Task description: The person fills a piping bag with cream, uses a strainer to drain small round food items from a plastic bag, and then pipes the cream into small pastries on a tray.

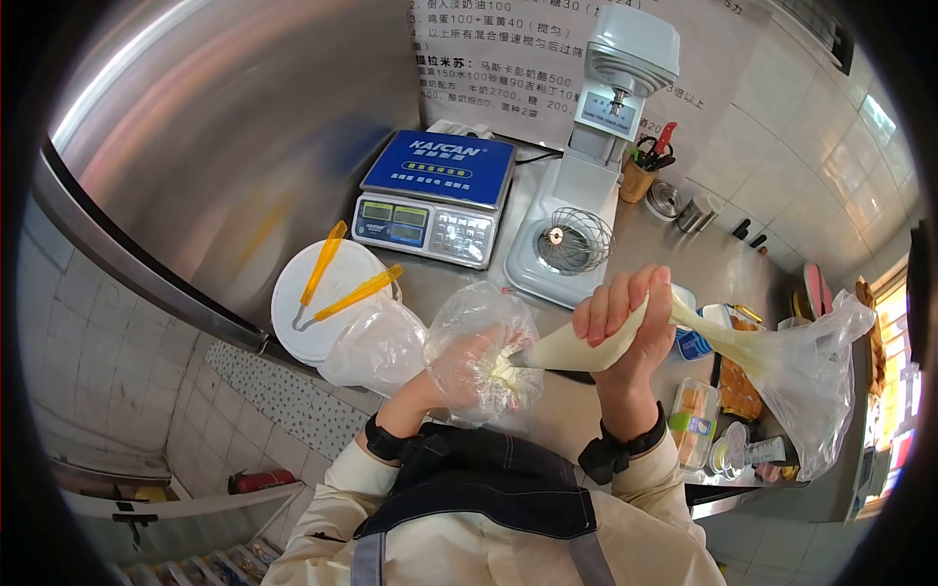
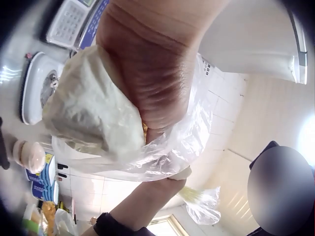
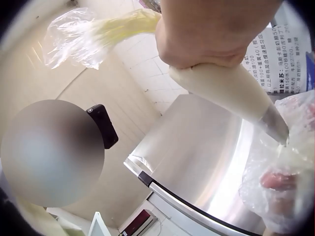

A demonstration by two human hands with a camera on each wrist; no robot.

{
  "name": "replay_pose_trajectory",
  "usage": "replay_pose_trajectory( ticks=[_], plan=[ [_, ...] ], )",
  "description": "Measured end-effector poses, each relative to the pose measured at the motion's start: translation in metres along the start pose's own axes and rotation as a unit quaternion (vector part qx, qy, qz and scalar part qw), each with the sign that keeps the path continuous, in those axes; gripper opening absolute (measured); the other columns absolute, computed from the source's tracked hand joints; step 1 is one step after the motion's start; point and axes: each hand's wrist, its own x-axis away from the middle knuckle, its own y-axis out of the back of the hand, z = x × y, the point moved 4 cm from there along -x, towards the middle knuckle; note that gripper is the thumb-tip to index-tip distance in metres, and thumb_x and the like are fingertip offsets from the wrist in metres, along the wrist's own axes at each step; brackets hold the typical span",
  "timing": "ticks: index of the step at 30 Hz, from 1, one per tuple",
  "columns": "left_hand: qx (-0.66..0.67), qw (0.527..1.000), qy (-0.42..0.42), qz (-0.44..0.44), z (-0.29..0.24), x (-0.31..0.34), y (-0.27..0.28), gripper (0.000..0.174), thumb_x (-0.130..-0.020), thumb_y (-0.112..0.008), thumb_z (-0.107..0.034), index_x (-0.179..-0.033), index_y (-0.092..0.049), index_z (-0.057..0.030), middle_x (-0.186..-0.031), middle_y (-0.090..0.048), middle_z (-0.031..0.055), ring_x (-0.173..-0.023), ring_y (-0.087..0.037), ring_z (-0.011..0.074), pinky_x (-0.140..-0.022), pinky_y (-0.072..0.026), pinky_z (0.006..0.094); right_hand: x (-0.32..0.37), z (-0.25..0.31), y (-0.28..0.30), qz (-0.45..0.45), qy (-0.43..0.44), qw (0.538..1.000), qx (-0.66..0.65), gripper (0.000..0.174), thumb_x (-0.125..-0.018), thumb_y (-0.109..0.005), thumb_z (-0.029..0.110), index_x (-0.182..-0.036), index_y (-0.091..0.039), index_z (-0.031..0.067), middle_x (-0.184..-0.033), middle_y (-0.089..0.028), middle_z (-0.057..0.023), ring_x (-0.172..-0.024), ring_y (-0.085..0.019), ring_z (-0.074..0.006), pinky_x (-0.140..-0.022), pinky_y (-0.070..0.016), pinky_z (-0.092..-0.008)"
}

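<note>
My right hand (image 1: 633, 327) grips a piping bag (image 1: 576, 354) filled with pale cream, fingers wrapped round its upper part. The twisted loose end (image 1: 816, 376) of the bag hangs out to the right. Its metal nozzle (image 3: 274, 127) points into a clear plastic bag (image 1: 508, 303), right at some whitish cream (image 1: 504, 371). My left hand (image 1: 457, 376) holds that plastic bag from the left, its fingers partly showing through the film. In the left wrist view, a pale, soft, smooth mass (image 2: 93, 103) bulges beside the palm.
A blue-topped scale (image 1: 440, 166) and a stand mixer (image 1: 576, 195) with a wire whisk (image 1: 586, 239) stand behind. At left, two orange-handled tools (image 1: 322, 264) lie on a white round lid (image 1: 293, 278), near another clear bag (image 1: 376, 342). Packaged food (image 1: 694, 420) sits at right.
</note>
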Motion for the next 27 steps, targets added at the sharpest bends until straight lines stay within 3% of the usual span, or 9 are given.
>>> replay_pose_trajectory(
  ticks=[5,8,10,12,16,18,20,27],
  plan=[
    [0.088,0.996,0.031,0.000,0.011,0.001,-0.005,0.058,-0.059,-0.075,-0.022,-0.106,-0.046,-0.0036,-0.092,-0.056,0.0123,-0.082,-0.055,0.0225,-0.074,-0.0424,0.0302,0.001,0.004,0.005,-0.006,0.006,1.000,0.005,0.034,-0.090,-0.034,0.033,-0.064,-0.034,0.0103,-0.042,-0.032,-0.0025,-0.032,-0.033,-0.0138,-0.035,-0.0336,-0.0276],
    [0.055,0.998,0.019,0.001,0.006,0.000,-0.002,0.053,-0.062,-0.073,-0.022,-0.104,-0.048,-0.0033,-0.090,-0.056,0.0109,-0.080,-0.054,0.0208,-0.072,-0.0422,0.0290,0.000,0.004,0.008,0.004,0.011,1.000,-0.004,0.035,-0.090,-0.032,0.033,-0.064,-0.035,0.0104,-0.041,-0.032,-0.0020,-0.032,-0.032,-0.0139,-0.036,-0.0335,-0.0277],
    [0.029,0.999,-0.007,-0.026,0.003,0.000,0.000,0.049,-0.063,-0.072,-0.021,-0.102,-0.049,-0.0034,-0.088,-0.056,0.0104,-0.078,-0.054,0.0202,-0.071,-0.0422,0.0288,0.000,0.006,0.006,0.052,0.031,0.998,-0.031,0.036,-0.090,-0.029,0.034,-0.063,-0.035,0.0109,-0.041,-0.032,-0.0014,-0.031,-0.033,-0.0134,-0.039,-0.0387,-0.0288],
    [0.004,0.998,-0.033,-0.052,0.000,0.003,0.001,0.045,-0.064,-0.071,-0.020,-0.101,-0.051,-0.0035,-0.087,-0.056,0.0100,-0.076,-0.054,0.0196,-0.069,-0.0422,0.0287,-0.002,0.006,0.009,0.039,0.045,0.998,-0.036,0.036,-0.090,-0.028,0.034,-0.063,-0.035,0.0113,-0.041,-0.032,-0.0012,-0.031,-0.033,-0.0131,-0.041,-0.0415,-0.0298],
    [-0.003,0.998,0.024,-0.064,0.012,0.009,0.006,0.037,-0.068,-0.067,-0.016,-0.100,-0.052,-0.0048,-0.086,-0.057,0.0086,-0.079,-0.055,0.0193,-0.070,-0.0428,0.0284,-0.005,0.005,0.015,0.023,0.067,0.996,-0.053,0.036,-0.090,-0.027,0.033,-0.062,-0.034,0.0122,-0.041,-0.032,-0.0010,-0.031,-0.034,-0.0121,-0.046,-0.0473,-0.0328],
    [0.014,0.998,0.042,-0.046,0.015,0.008,0.006,0.036,-0.068,-0.066,-0.015,-0.100,-0.053,-0.0052,-0.087,-0.058,0.0087,-0.080,-0.056,0.0200,-0.071,-0.0431,0.0283,-0.004,0.007,0.014,0.020,0.080,0.996,-0.038,0.036,-0.090,-0.027,0.033,-0.062,-0.034,0.0123,-0.042,-0.032,-0.0012,-0.031,-0.034,-0.0124,-0.046,-0.0468,-0.0327],
    [-0.084,0.994,-0.014,-0.074,-0.016,-0.002,0.012,0.040,-0.068,-0.065,-0.015,-0.105,-0.051,-0.0060,-0.091,-0.058,0.0095,-0.082,-0.056,0.0227,-0.073,-0.0435,0.0286,-0.004,0.007,0.014,0.016,0.093,0.995,-0.022,0.036,-0.090,-0.027,0.033,-0.062,-0.034,0.0123,-0.042,-0.033,-0.0014,-0.031,-0.034,-0.0126,-0.045,-0.0462,-0.0326],
    [-0.028,0.999,0.024,-0.039,-0.007,-0.005,0.003,0.047,-0.072,-0.062,-0.016,-0.114,-0.044,-0.0076,-0.098,-0.057,0.0096,-0.088,-0.057,0.0243,-0.077,-0.0428,0.0312,0.001,-0.006,0.012,0.045,0.109,0.993,0.014,0.036,-0.091,-0.027,0.034,-0.065,-0.035,0.0102,-0.043,-0.035,-0.0036,-0.034,-0.037,-0.0148,-0.043,-0.0424,-0.0309]
  ],
)
